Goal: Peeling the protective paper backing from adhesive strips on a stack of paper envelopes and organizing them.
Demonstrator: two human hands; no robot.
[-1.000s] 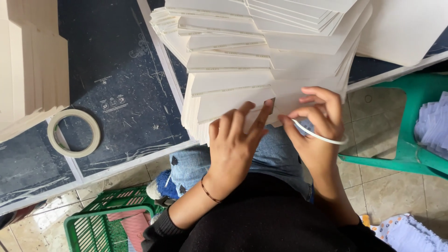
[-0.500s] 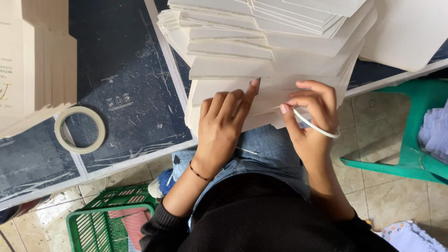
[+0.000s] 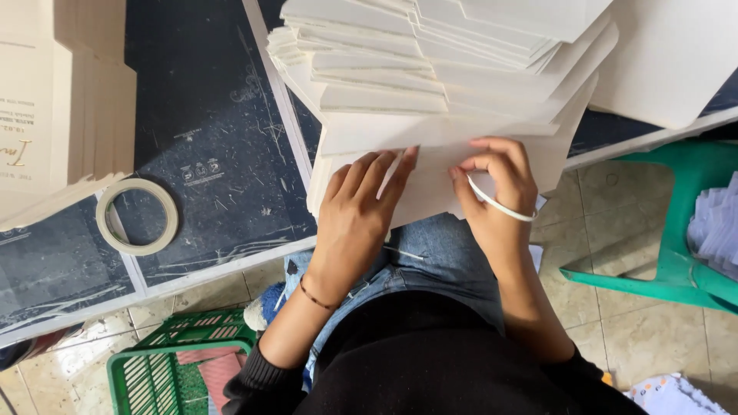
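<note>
A tall, fanned stack of cream folded card sheets (image 3: 430, 84) is crowding the dark tabletop (image 3: 207, 115) ahead, blocking forward reach. Bare tabletop is lying open between it and the cream tape roll (image 3: 137, 216); a green plastic stool (image 3: 676, 223) is hemming the right.

You're in a small paper-goods workshop: at twelve o'clock a fanned stack of cream card sheets (image 3: 446, 84) covers the dark scuffed worktable (image 3: 207, 115), more printed cards (image 3: 54, 115) at ten o'clock, a tape roll (image 3: 137, 217) at nine.
</note>
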